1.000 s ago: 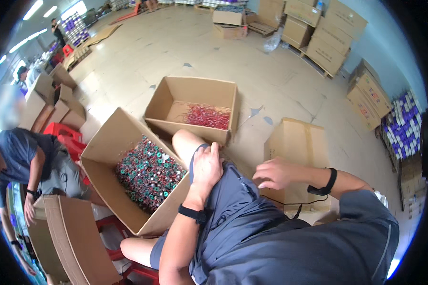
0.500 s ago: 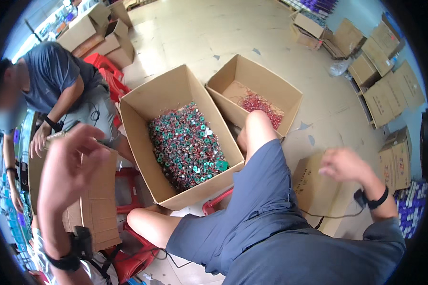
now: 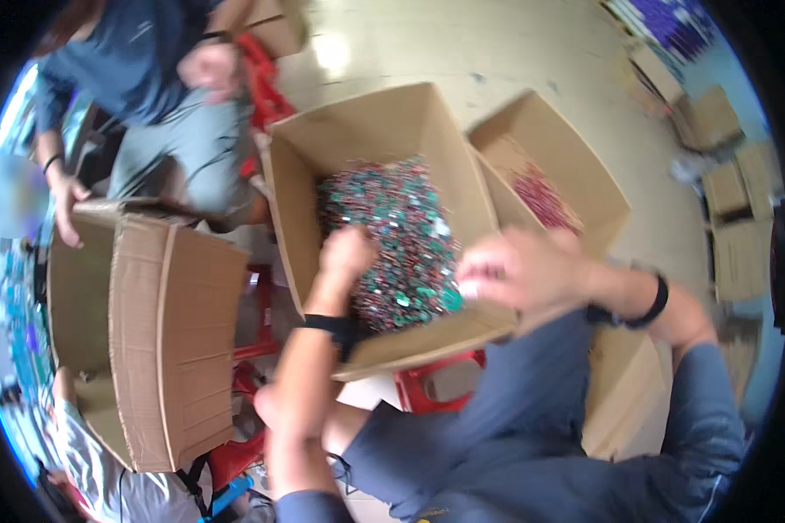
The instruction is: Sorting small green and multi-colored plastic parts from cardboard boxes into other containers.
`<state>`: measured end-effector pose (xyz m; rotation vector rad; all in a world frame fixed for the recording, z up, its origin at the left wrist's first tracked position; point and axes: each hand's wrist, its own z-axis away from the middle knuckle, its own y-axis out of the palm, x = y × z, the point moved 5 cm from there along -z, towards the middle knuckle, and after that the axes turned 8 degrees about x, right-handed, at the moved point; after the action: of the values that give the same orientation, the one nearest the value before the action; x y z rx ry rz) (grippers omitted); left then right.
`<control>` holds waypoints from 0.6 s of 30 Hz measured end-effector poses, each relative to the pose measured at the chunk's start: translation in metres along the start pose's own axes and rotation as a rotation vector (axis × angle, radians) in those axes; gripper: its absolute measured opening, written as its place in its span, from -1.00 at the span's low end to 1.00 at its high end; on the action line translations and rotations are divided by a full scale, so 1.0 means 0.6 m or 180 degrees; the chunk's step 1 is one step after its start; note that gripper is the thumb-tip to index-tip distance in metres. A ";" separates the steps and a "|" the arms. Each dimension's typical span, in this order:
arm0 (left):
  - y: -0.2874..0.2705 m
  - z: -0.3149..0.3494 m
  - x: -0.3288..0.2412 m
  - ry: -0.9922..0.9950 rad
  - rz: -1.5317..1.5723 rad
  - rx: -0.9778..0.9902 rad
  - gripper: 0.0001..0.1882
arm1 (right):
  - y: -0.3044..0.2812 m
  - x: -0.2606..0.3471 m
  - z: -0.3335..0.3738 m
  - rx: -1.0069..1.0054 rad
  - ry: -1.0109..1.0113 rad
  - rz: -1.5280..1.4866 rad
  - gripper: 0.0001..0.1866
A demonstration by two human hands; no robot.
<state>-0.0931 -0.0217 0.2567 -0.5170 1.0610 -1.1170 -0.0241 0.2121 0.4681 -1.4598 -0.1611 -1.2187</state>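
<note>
A big, open, brown cardboard box sits right under the person's left hand and next to the right hand. Past the right hand is a smaller, open, brown cardboard box. Below the left hand, a wide heap of tiny green, red and silver parts lies in the big box. Lots look left there; how much is done, I can't tell. Thin red pieces lie in the smaller box. Both hands look bent but blurry, so I can't tell if they grip anything.
</note>
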 end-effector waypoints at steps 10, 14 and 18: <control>0.422 -0.040 0.188 -0.2329 0.1715 0.0937 -0.11 | 0.230 -0.189 -0.024 0.1027 0.1355 -0.1413 -0.69; 0.485 -0.029 0.261 -0.2412 0.1935 0.0428 -0.19 | 0.265 -0.227 -0.021 0.1144 0.1625 -0.1580 -0.70; 0.478 -0.042 0.304 -0.2344 0.1774 -0.0428 -0.54 | 0.258 -0.230 -0.029 0.1120 0.1642 -0.1485 -0.70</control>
<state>0.0282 -0.0697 -0.0583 -0.6220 0.5660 -0.3066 0.0110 0.2197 0.2630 -0.7874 -0.3555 -1.8026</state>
